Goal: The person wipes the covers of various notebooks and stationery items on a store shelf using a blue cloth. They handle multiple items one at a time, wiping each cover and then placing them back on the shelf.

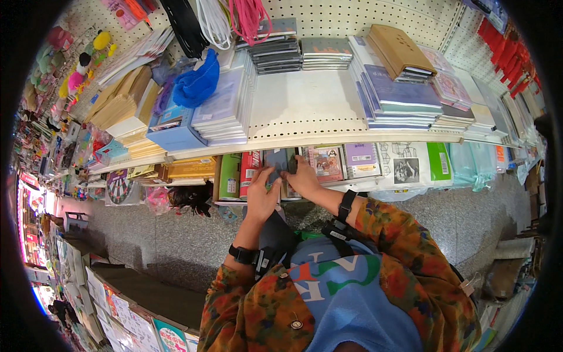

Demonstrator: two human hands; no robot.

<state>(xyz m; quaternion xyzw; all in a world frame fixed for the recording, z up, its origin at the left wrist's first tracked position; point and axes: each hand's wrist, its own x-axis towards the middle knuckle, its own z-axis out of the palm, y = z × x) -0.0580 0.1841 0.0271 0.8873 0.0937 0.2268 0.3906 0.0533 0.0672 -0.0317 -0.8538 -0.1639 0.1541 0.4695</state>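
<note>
On the lower shelf, my left hand (263, 196) rests at a dark grey-blue item (276, 162), fingers spread a little. My right hand (302, 177) reaches in from the other side, its fingertips at the same item and at a dark one beside it. Whether either hand grips anything cannot be told. A red packaged item (249, 169) and a green one (230, 176) stand left of my left hand. Just right of my right hand lies a spiral notebook with a cartoon cover (326, 163), then a purple-covered notebook (360, 155).
The upper shelf's metal edge (308, 144) runs above my hands. It bears notebook stacks (402, 94), a blue box (178, 134) with a blue cloth (198, 81), and brown envelopes (121, 101). Laces (214, 22) hang above. Paper goods (132, 317) lie behind at lower left.
</note>
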